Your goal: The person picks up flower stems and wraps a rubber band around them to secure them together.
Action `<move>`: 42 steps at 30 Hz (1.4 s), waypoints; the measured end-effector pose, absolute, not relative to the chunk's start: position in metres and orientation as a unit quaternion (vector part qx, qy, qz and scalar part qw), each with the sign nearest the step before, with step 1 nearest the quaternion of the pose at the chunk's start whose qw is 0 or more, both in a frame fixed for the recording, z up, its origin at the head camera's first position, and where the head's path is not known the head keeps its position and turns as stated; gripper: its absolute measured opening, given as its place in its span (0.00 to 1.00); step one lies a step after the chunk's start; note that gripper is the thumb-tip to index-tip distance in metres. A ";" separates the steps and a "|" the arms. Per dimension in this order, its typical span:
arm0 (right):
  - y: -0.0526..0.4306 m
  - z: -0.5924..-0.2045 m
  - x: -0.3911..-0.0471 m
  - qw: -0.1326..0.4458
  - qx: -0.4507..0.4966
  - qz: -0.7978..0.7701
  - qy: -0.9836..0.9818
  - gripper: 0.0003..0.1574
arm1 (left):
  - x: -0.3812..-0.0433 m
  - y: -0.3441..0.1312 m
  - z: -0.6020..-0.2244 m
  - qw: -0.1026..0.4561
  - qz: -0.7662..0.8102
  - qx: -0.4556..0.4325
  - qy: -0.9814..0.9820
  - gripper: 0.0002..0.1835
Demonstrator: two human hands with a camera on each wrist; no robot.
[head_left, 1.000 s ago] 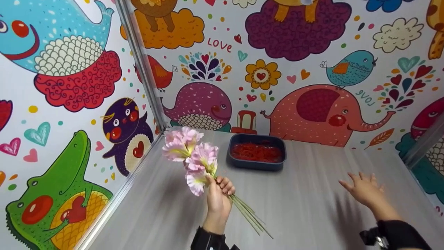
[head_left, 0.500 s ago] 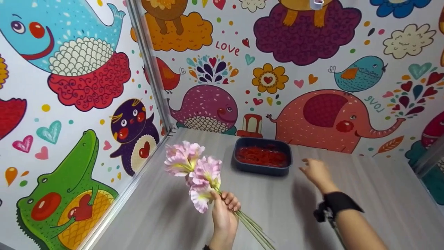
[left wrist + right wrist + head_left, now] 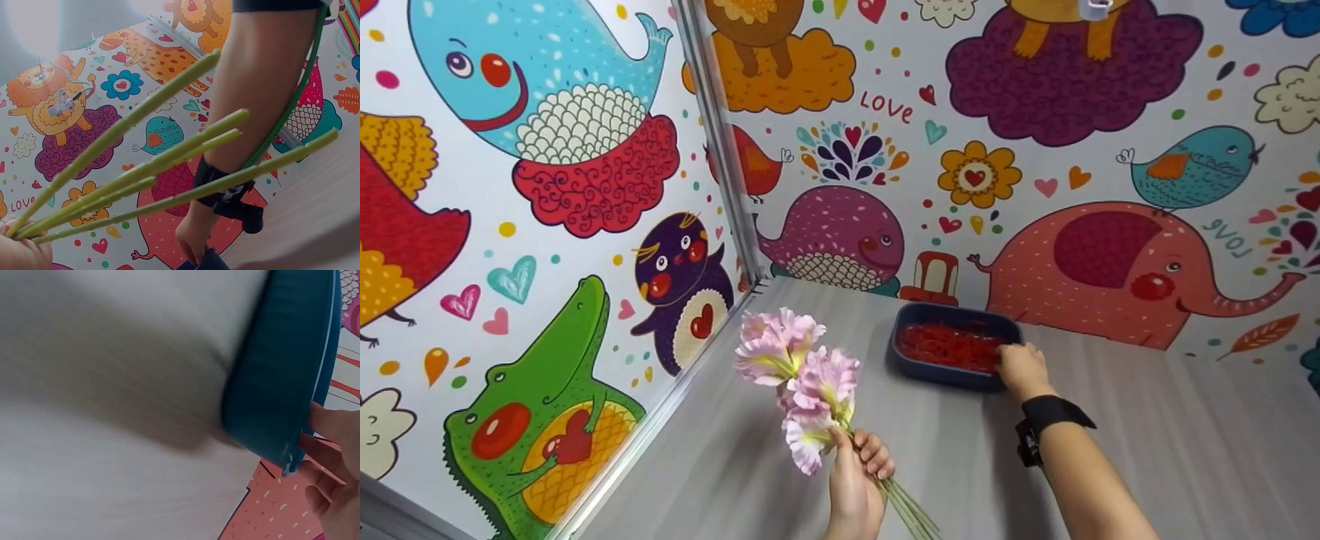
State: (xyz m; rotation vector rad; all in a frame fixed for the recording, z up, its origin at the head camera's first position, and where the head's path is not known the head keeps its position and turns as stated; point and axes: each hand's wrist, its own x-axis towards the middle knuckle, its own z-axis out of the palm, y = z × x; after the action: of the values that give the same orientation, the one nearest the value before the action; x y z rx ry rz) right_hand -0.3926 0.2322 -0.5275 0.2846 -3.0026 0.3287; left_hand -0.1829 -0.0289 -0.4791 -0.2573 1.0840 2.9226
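My left hand (image 3: pixel 859 480) grips a bunch of pink ruffled flowers (image 3: pixel 825 379) by the upper stems, with the blooms leaning up and left. In the left wrist view several bare green stems (image 3: pixel 185 194) fan out from that hand (image 3: pixel 25 250). At the back of the table sits a dark blue rectangular tub (image 3: pixel 945 373) holding a tangle of red shreds (image 3: pixel 949 345). My right hand (image 3: pixel 1023 370) pinches the tub's right end at the rim. In the right wrist view its thumb and fingers (image 3: pixel 334 458) lie about the tub's corner (image 3: pixel 281 382).
A grey wood-grain table (image 3: pixel 720 457) spreads under both hands. Behind the tub rises a wall (image 3: pixel 1095 247) printed with cartoon animals, and another printed wall (image 3: pixel 607 337) closes the left side. Metal trim (image 3: pixel 660 427) runs along the table's left edge.
My right hand has swung left from the table's right side onto the tub's right rim. The left hand keeps its grip on the flowers. The head view has turned somewhat left.
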 end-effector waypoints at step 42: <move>0.219 -0.530 -0.424 -0.089 0.033 0.064 -0.993 0.16 | -0.196 -0.018 -0.499 0.050 0.949 0.013 0.310 0.25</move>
State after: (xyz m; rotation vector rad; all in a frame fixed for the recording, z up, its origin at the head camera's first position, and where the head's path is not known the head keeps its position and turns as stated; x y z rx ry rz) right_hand -0.4237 0.2186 -0.5302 0.1087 -3.3121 0.2135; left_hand -0.1958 -0.0180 -0.4987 0.0393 0.9429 2.8911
